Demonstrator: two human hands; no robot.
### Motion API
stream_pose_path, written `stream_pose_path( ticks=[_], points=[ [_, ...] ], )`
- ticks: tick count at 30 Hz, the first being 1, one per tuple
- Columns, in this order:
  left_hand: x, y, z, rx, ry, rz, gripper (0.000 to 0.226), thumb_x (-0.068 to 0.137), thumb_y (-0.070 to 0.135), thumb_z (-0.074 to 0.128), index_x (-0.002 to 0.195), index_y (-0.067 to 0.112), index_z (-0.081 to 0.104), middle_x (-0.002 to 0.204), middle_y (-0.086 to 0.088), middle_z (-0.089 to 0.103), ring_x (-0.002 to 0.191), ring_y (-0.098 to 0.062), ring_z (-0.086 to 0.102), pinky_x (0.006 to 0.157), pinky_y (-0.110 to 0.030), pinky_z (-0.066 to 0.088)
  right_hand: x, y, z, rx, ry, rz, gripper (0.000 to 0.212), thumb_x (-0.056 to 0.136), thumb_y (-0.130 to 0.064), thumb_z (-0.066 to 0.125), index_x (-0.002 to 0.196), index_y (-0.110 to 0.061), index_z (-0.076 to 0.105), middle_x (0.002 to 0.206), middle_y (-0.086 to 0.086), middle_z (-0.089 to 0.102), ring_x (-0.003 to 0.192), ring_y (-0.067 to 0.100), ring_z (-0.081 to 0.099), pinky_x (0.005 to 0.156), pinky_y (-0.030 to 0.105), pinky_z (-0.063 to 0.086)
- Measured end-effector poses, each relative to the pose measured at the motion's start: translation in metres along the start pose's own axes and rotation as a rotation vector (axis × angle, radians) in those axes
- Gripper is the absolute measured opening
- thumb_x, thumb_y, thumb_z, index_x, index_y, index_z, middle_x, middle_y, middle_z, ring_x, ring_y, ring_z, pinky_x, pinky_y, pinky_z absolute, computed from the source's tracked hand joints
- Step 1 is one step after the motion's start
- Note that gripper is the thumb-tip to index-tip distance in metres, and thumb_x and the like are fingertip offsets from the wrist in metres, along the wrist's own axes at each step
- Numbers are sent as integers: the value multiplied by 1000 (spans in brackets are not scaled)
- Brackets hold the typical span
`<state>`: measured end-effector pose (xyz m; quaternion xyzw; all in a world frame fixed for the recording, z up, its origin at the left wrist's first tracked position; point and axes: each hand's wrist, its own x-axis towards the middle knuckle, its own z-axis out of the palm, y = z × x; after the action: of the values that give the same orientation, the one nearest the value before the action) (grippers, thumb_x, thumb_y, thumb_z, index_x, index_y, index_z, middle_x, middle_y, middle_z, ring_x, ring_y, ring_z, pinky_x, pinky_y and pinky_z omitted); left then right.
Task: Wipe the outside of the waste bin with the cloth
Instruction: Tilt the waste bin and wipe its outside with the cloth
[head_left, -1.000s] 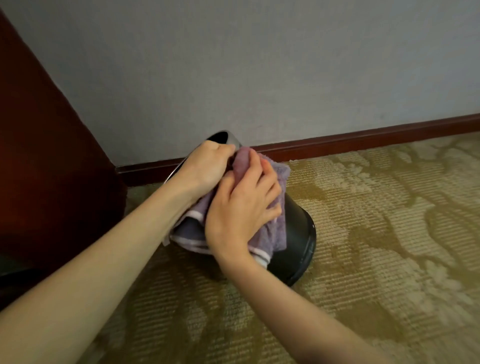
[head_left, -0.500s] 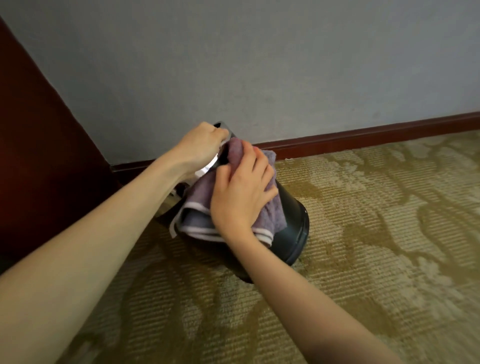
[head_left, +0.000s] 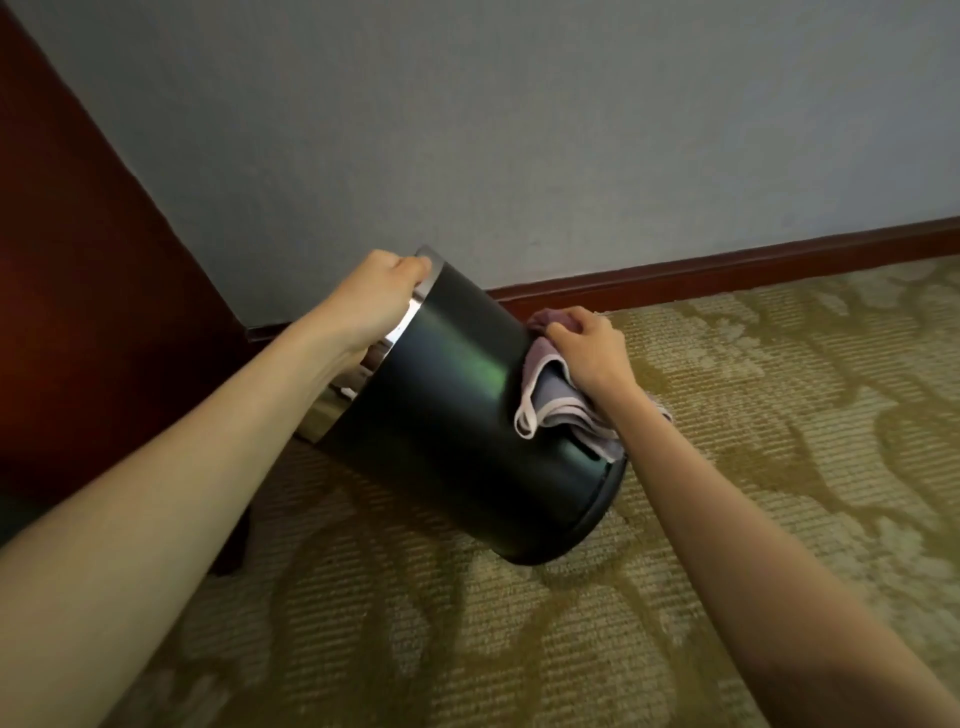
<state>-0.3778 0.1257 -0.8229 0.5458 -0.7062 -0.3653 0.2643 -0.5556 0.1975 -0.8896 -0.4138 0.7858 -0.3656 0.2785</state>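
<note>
Bin tilted, left hand clamping rim; right hand pressing cloth on far side. Wipe midway; near side left.

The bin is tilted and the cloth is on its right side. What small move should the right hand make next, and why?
Probably slide the cloth down the dark wall of the waste bin toward its base. The right hand presses the cloth high on the right side, the band below looks not yet covered, and the left hand grips the metal rim, holding the bin tilted.
</note>
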Motion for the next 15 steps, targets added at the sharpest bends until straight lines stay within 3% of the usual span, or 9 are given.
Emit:
stream_pose_path(
  ticks=[3, 6, 10, 15],
  points=[
    [0, 5, 5, -2, -4, 15, 34, 94, 28, 40, 62, 20, 33, 65, 1, 35, 62, -13, 35, 60, -31, 28, -3, 11, -3, 60, 38, 27, 29, 84, -31, 51, 106, -26, 69, 113, 6, 69, 109, 31, 58, 102, 51, 40],
    [-2, 15, 14, -2, -22, 47, 34, 95, 24, 40, 62, 17, 36, 62, 1, 34, 58, -11, 33, 54, -23, 27, -17, 24, -2, 108, 201, 100, 27, 87, -31, 49, 109, -27, 65, 116, 5, 67, 112, 32, 56, 105, 54, 35],
    [-3, 30, 27, 21, -12, 57, 40, 94, 19, 39, 55, 18, 31, 55, 1, 31, 51, -13, 30, 44, -22, 26, -39, 20, 12, 70, 397, 239, 36, 93, -28, 44, 126, -19, 54, 134, 10, 52, 131, 30, 36, 107, 56, 21],
    [-3, 41, 41, 33, 53, 6, 37, 93, 16, 38, 56, 15, 31, 57, -1, 32, 52, -15, 29, 43, -24, 29, -59, -14, 36, 52, 509, 108, 44, 92, -24, 43, 136, -23, 43, 139, 4, 45, 128, 27, 32, 101, 52, 22]
  ],
)
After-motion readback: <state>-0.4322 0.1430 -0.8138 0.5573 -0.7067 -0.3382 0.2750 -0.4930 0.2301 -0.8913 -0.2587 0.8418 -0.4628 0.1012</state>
